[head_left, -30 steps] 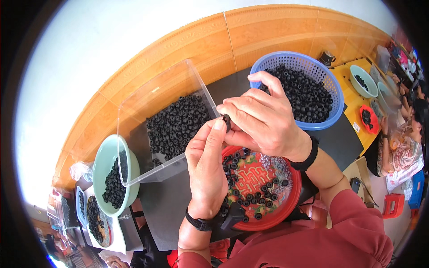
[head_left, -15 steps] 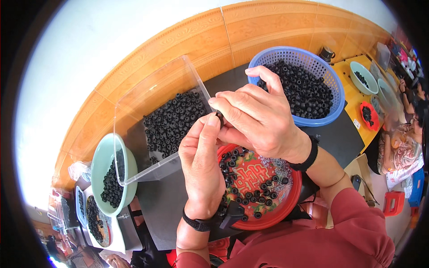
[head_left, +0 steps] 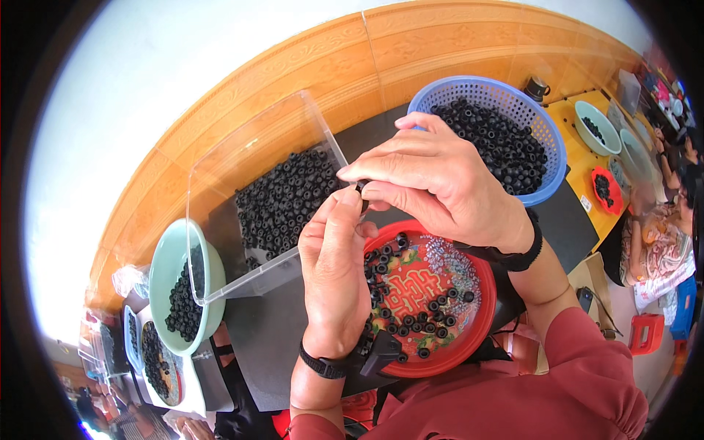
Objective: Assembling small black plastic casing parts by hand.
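Between the thumb and fingers of my left hand (head_left: 334, 271) is a small black ring-shaped part (head_left: 361, 188). My right hand (head_left: 440, 183) meets it there, its thumb and forefinger pinching at the same part, which is mostly covered by fingertips. Below my hands lies a red patterned tray (head_left: 480, 323) with loose black ring parts (head_left: 418, 323) scattered in it. Beyond my left hand stands a clear plastic box (head_left: 253, 282), holding a thick layer of such parts. A blue perforated basket (head_left: 543, 121), filled with black parts, is beyond my right hand.
A pale green bowl (head_left: 213, 268) with black parts stands at the left, beside a white tray (head_left: 192, 385). On a yellow table (head_left: 576, 172) at the right are a small green bowl (head_left: 612, 136) and a red dish (head_left: 598, 176). Other people sit at the far right and lower left.
My right hand has rotated about the small part, its thumb now showing on top against it. The left hand has hardly moved.
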Demonstrator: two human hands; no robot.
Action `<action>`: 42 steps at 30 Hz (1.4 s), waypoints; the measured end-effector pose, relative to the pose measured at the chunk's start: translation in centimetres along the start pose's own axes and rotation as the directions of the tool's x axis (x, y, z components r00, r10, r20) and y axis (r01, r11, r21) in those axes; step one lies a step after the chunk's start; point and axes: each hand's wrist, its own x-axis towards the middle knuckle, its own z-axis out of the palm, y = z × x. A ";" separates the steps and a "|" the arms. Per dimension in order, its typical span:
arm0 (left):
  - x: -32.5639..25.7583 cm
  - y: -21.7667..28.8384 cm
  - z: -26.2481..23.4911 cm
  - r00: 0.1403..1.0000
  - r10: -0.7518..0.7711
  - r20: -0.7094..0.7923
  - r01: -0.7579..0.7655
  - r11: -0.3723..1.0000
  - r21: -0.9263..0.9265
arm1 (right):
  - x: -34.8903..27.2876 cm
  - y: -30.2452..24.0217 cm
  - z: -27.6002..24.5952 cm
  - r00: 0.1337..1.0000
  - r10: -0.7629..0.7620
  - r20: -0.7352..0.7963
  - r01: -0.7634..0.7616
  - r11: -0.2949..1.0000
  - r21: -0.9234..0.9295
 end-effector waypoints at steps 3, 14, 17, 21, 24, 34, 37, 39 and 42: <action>0.3 -0.1 -0.1 1.000 -0.025 0.013 0.024 1.000 0.011 | 0.0 0.1 -0.2 1.000 0.027 0.002 -0.027 0.994 0.110; 0.3 -0.4 -0.5 0.998 -0.046 0.033 0.046 0.999 0.002 | 0.1 0.8 0.1 0.995 -0.058 -0.075 0.062 0.997 0.044; 0.4 -0.2 -0.4 0.995 -0.085 0.045 0.086 0.996 -0.028 | 0.1 1.2 0.1 0.998 0.028 -0.064 -0.011 0.970 0.244; 0.4 0.0 -0.5 0.994 -0.089 0.060 0.091 0.996 -0.025 | 0.3 0.9 -0.3 0.996 0.085 -0.016 -0.075 0.943 0.324; 0.4 -0.1 -0.5 0.996 -0.081 0.043 0.082 0.996 -0.019 | 0.2 1.0 -0.3 0.996 0.090 -0.023 -0.079 0.953 0.294; 0.5 0.1 -0.5 0.997 -0.062 -0.055 0.060 0.997 -0.049 | 0.3 -0.1 0.1 0.995 -0.092 -0.046 0.088 0.993 -0.083; 0.6 0.5 0.0 0.992 -0.125 -0.032 0.122 0.990 -0.076 | 0.3 -0.2 0.8 0.989 -0.116 -0.089 0.096 0.975 -0.200; 0.5 0.2 -0.4 0.997 -0.081 -0.014 0.080 0.995 -0.062 | 0.2 -0.1 1.4 0.984 -0.140 -0.114 0.108 0.963 -0.245; 0.4 0.1 -0.1 0.994 -0.094 -0.056 0.090 0.993 -0.079 | -0.1 -0.5 2.1 0.974 -0.149 -0.171 0.083 0.935 -0.344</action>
